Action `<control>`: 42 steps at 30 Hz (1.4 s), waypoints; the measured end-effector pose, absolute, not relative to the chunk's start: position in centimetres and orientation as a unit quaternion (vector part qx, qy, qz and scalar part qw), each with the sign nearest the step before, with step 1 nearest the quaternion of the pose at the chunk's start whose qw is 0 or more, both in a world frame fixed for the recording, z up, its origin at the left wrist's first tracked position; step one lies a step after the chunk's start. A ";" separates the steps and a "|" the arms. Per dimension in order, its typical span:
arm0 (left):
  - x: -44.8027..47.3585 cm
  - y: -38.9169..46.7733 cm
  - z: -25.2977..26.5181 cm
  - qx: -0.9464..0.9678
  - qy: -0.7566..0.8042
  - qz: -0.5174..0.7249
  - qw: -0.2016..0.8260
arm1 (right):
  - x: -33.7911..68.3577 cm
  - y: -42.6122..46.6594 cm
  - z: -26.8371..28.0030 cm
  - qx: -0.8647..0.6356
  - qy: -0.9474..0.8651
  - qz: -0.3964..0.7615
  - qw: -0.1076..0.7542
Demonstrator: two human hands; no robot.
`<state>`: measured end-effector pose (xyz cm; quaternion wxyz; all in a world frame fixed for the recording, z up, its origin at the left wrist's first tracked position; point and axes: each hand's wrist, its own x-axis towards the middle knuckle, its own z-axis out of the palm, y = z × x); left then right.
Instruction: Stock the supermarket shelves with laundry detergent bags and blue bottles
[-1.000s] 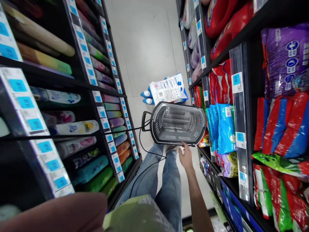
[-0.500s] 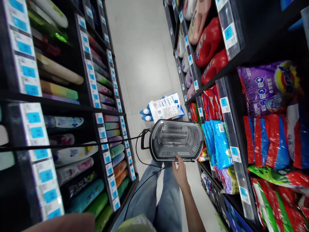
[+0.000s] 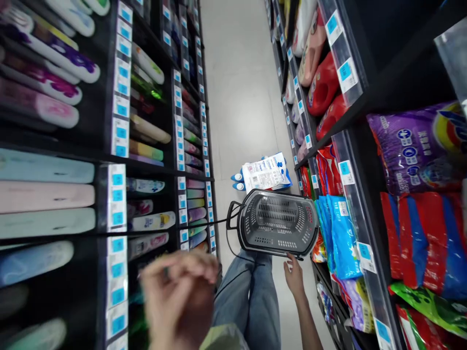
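A dark grey shopping basket (image 3: 279, 248) with slotted walls stands in the aisle, nothing visible inside. My right hand (image 3: 295, 277) is at its near rim, fingers apart, with a fingertip touching the edge. Raised at lower left, close to the camera, is my left hand (image 3: 178, 291). Its fingers look bent and are smeared by motion; nothing clear shows in them. Behind the basket lies a white and blue printed pack (image 3: 264, 172), along with blue bottles (image 3: 239, 182) partly covered by it. A black handle (image 3: 232, 215) sticks out from the basket's left end.
Shelves of bottles (image 3: 153, 221) with price tags line the left side. On the right, shelves carry red jugs (image 3: 323, 87), blue bags (image 3: 341, 233) and a purple detergent bag (image 3: 408, 146). A black cable (image 3: 153, 233) crosses from the left toward the basket. Pale floor (image 3: 241, 97) runs between.
My left hand has come up into view at lower left. The view has shifted, so basket and shelves sit farther right and lower. My right hand stays at the basket's rim.
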<state>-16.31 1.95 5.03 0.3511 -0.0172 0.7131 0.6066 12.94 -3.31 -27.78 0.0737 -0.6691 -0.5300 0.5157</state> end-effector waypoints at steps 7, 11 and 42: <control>-10.3 -2.8 -2.9 -0.160 0.694 0.550 0.437 | 19.6 -3.7 -30.8 -0.731 -0.456 0.505 -0.050; -11.1 -5.7 -7.0 -0.057 0.727 0.505 0.461 | 19.7 -2.7 -30.8 -0.725 -0.457 0.508 -0.085; -36.7 14.4 -36.9 0.088 0.752 0.327 0.566 | -8.7 32.4 -40.0 -0.691 -0.632 0.352 -0.015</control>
